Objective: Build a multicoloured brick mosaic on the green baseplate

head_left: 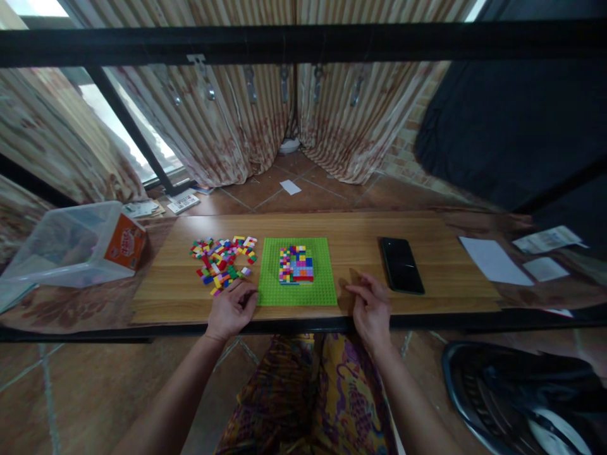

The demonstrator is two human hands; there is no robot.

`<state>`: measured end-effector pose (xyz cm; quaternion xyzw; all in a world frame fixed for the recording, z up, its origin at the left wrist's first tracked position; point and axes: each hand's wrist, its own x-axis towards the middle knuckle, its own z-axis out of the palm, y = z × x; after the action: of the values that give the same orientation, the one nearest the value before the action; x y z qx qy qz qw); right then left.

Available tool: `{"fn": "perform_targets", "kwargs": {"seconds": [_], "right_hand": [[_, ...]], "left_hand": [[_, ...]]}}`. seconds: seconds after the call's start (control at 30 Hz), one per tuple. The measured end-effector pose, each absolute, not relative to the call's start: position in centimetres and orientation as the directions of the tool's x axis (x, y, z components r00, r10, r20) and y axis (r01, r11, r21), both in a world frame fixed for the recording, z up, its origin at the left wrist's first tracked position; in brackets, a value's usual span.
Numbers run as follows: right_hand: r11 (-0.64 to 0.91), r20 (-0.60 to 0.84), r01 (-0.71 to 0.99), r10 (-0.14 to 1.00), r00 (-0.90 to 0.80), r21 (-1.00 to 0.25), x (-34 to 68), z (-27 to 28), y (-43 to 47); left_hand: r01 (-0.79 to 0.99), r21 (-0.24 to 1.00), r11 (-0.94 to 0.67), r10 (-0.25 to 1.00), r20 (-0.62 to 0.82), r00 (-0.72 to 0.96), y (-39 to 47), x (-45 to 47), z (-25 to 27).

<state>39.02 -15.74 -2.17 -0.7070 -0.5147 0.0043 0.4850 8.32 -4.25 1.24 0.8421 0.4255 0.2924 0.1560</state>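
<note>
A bright green studded baseplate (270, 272) lies in the middle of the wooden board. Small toy bricks in many colours form a block (296, 265) on it, with a red strip along its near right part. My left hand (232, 308) rests by the baseplate's lower left corner, fingers curled in; whatever they may hold is hidden. Just beyond it spreads a loose pile of coloured bricks (220, 260). To the right of the baseplate, my right hand (372, 309) hovers or rests with fingers loosely apart, pointing left, and nothing visible in them.
A black phone (402, 265) lies right of my right hand on the wooden board (165, 278). White paper (494, 260) is farther right. A clear plastic bin (71, 246) with an orange label stands at the left. A dark bar (303, 44) crosses above, with hanging clips.
</note>
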Motion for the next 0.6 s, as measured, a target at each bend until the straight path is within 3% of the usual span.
{"fn": "perform_targets", "kwargs": {"seconds": [0.13, 0.33, 0.6], "right_hand": [[0.012, 0.511, 0.771, 0.755, 0.411, -0.637, 39.3, -2.4, -16.3], [-0.19, 0.548, 0.783, 0.617, 0.565, -0.592, 41.0, -2.4, -17.0], [-0.106, 0.515, 0.844, 0.75, 0.415, -0.525, 39.4, -2.1, -16.4]], "left_hand": [[0.618, 0.518, -0.591, 0.806, 0.359, 0.47, -4.3, 8.3, 1.2], [0.629, 0.511, -0.586, 0.811, 0.356, 0.465, -4.3, 8.2, 1.1], [0.628, 0.526, -0.574, 0.819, 0.359, 0.448, -4.5, 8.3, 1.2]]}}
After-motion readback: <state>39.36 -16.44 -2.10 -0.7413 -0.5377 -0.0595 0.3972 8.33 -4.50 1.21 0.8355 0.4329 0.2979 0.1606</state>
